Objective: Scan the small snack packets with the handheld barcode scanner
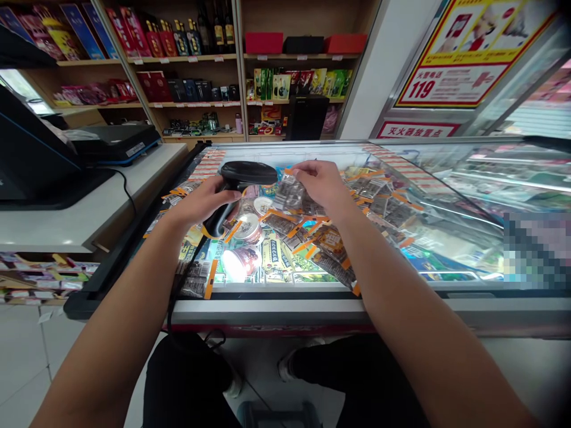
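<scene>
While the left hand [203, 199] grips a black plastic handheld barcode scanner [243, 181], the right hand [319, 181] pinches a small clear plastic packet [289, 193] above the glass-topped counter [312, 309] strewn with similar packets.

Black handheld scanner [244, 184] upright, head level, cord hanging down; small clear silvery packet [289, 191] raised just beside it

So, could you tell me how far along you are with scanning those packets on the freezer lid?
One is in hand: the left hand grips the black scanner and the right hand holds a clear packet just beside its head. Many orange-edged packets and a few round tins lie spread over the glass lid, with no separate finished pile, so I cannot tell how many are scanned.
</scene>
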The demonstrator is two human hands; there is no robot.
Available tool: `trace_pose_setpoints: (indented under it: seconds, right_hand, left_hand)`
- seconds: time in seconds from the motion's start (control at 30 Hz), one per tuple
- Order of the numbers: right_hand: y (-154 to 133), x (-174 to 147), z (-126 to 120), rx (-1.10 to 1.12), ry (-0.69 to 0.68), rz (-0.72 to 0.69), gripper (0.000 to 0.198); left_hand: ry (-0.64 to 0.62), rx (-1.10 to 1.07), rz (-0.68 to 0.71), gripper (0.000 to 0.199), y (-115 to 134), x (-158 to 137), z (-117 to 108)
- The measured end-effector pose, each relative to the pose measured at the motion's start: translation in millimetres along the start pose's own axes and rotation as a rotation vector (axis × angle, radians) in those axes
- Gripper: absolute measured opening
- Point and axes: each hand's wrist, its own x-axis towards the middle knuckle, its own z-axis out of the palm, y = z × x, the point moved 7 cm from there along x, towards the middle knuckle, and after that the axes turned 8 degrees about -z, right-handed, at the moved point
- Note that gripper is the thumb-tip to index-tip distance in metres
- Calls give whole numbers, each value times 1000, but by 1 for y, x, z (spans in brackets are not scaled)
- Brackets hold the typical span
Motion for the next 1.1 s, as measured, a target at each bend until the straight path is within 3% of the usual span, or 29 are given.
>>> trace_pose_setpoints:
  seconds: [0.2, 0.3, 0.37, 0.5, 0.57, 0.67, 0.83, 0.93, 1.03, 1.1]
  right_hand:
    - [-1, -6, -5, -552, -77, 19, 18]
    - [-28, -14, 8, -683, -69, -105, 25]
    - [-48, -21, 30, -628, -193, -195, 30]
    - [-75, -47, 86, -501, -593, -242, 53]
    - [-81, -59, 105, -588, -649, -269, 68]
    - [-84, -72, 130, -655, -644, -327, 80]
    - [-76, -74, 144, -596, -598, -294, 66]
    - [-75, -65, 131, -458, -534, -262, 42]
    - [-69, -51, 108, -170, -443, -179, 17]
    - [-60, -40, 90, 0, -375, -106, 12]
  left_hand:
    - [202, -141, 4, 19, -6, 6, -16]
    - [294, -204, 49, 17, -5, 7, -25]
    - [365, -244, 84, 16, -3, 6, -31]
    - [462, -306, 105, 17, 0, 3, -40]
    - [464, -315, 104, 19, 1, 2, -41]
    - [449, -315, 101, 22, 2, 1, -40]
    - [412, -278, 91, 24, 3, 1, -36]
    - [413, -253, 94, 24, 4, 1, -35]
    - [419, -240, 113, 22, 7, 1, -35]
    - [418, -242, 133, 19, 8, 1, -34]
